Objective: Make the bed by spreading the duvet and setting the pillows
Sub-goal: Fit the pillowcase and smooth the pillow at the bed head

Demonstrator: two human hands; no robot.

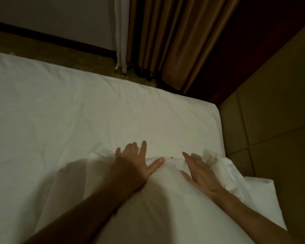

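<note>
Both hands are flat and spread on a white pillow (165, 199), left hand (132, 166) near its far edge, right hand (201, 175) beside the bunched open end. The pillow's long axis runs from the person toward the far side of the bed (60, 111) (headboard (271, 120) on the right). I'd guess it needs sliding right, so the right hand's closer.
</note>
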